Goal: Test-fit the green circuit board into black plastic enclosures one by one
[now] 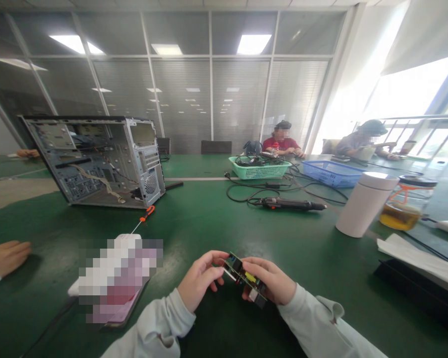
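Between my two hands, just above the near part of the table, is a small circuit board (pixel 248 281) with dark, yellow and silver components. It is tilted, its upper left end toward my left hand. My left hand (pixel 203 276) pinches that end between thumb and fingers. Around the right side of the board, my right hand (pixel 271 278) has its fingers closed, the thumb side near a yellow part. Fingers cover some of the board's edges and its underside is hidden.
An open computer case (pixel 97 164) stands back left, beside a partly blurred phone (pixel 129 303). An electric screwdriver (pixel 291 204), green basket (pixel 259 171), blue basket (pixel 332 174), white tumbler (pixel 366 204) and tea jar (pixel 408 204) occupy the right side. Another person's hand (pixel 9 257) rests at left.
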### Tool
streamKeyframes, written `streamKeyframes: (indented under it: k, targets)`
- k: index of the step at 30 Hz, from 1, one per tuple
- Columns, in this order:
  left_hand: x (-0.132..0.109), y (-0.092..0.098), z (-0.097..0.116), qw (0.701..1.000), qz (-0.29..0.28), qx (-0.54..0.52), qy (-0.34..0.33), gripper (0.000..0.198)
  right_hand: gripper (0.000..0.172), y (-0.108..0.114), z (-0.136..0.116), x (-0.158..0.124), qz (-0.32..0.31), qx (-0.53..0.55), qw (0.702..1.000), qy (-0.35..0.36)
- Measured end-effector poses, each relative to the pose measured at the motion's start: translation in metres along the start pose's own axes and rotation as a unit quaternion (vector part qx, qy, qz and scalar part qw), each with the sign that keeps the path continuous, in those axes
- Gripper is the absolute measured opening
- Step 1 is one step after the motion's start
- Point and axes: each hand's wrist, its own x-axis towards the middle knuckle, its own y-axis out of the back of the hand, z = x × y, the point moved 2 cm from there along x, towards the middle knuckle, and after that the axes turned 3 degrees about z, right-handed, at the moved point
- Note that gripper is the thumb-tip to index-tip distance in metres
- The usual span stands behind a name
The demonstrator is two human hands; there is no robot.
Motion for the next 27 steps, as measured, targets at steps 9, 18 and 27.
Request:
streamKeyframes:
  k: [9,18,27]
  targets:
    - [0.001,0.002,-0.003,1.000,-0.004,-0.014,-0.009,0.034,0.060,0.006,0.006,0.004,-0.015,0.003,1.000,0.016]
    - [0.000,0.002,-0.001,1.000,-0.002,-0.013,-0.010,0.031,0.060,0.004,0.002,0.002,0.006,0.014,1.000,0.017]
    - [-0.001,0.002,0.002,1.000,0.004,-0.009,-0.010,0.030,0.065,-0.001,-0.005,-0.002,0.029,0.026,0.999,-0.002]
